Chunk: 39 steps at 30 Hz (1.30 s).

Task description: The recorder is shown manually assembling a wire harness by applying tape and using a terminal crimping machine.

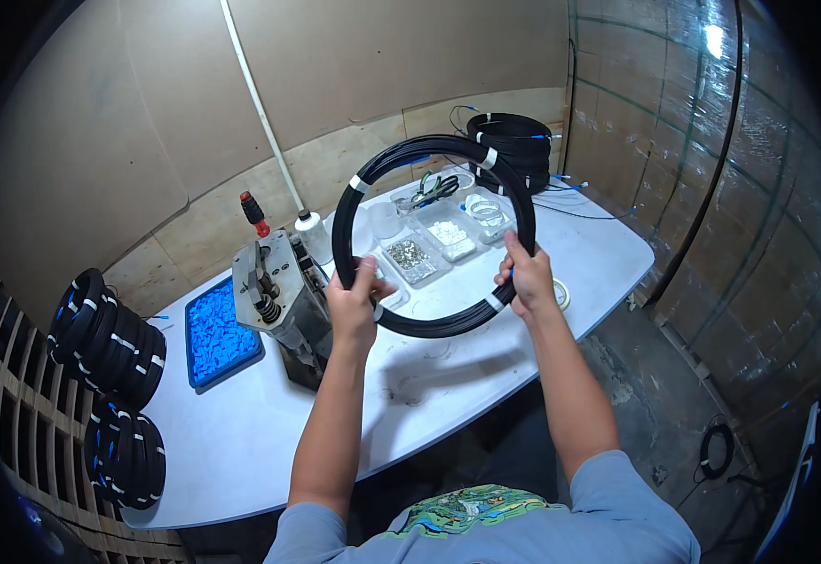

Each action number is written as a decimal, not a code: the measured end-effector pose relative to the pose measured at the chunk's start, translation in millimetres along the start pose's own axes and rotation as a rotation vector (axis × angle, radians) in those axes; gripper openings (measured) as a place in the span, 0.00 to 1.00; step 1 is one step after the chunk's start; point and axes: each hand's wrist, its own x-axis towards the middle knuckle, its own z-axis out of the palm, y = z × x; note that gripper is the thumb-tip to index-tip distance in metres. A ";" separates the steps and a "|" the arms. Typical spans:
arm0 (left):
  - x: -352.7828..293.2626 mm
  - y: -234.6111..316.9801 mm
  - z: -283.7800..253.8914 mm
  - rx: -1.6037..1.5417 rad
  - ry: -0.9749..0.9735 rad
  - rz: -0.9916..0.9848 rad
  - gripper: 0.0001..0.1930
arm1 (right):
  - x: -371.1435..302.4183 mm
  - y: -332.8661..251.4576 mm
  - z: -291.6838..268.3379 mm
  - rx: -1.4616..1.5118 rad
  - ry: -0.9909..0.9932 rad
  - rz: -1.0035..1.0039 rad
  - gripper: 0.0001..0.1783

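Note:
A large coil of black cable [429,327], bound with several white tape bands, is held up above the white table. My left hand [358,299] grips its left side, thumb and fingers closed around the bundle. On the opposite side my right hand [527,273] is wrapped round the coil near a white band. Through the ring I see a clear tray of small metal parts [410,259] and a clear tray of white pieces [451,240]. Beside my left hand stands a metal hand press [284,291] with a red-and-black handle.
A blue tray [205,383] of small blue pieces lies left of the press, and a white bottle [309,226] behind it. Stacked black coils stand at left [114,343] and far right [509,155]. Another coil [716,451] lies on the floor. Wrapped cartons [693,160] line the right side.

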 end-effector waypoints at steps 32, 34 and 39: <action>-13.5 15.4 -3.1 -0.089 -0.019 -0.108 0.08 | -0.7 -13.4 -16.9 -0.011 -0.256 -0.317 0.17; -6.4 21.8 -10.7 0.042 -0.061 -0.130 0.05 | 10.6 -33.1 -19.7 -0.259 -0.332 -0.249 0.15; 6.1 29.4 -24.7 0.094 -0.101 -0.200 0.06 | 2.1 -25.8 -8.0 -0.335 -0.263 -0.148 0.10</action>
